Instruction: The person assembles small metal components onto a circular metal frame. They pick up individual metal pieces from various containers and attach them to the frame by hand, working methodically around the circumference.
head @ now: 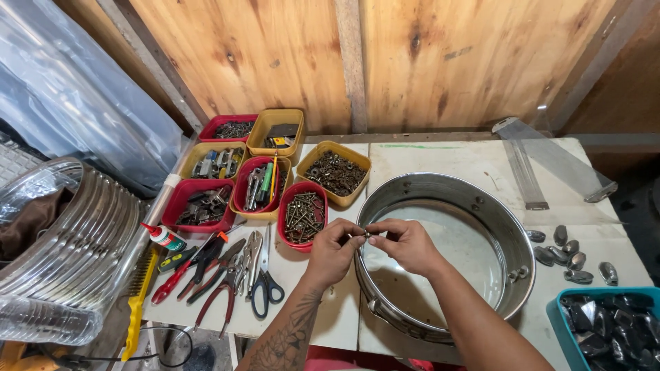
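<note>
Over the near-left rim of the round metal drum shell [481, 199] lying on the white table [440, 158], the left hand [333, 249] and right hand [407, 244] are together pinching a small metal part [366, 234], beside the red tray of screws [302, 214].

Seven small trays of hardware sit left of the one steel drum shell [447, 254]: three red [201, 206], four yellow [334, 172]. Seven loose metal lugs [570, 257] lie right of it, plus one teal bin [605, 330].
</note>
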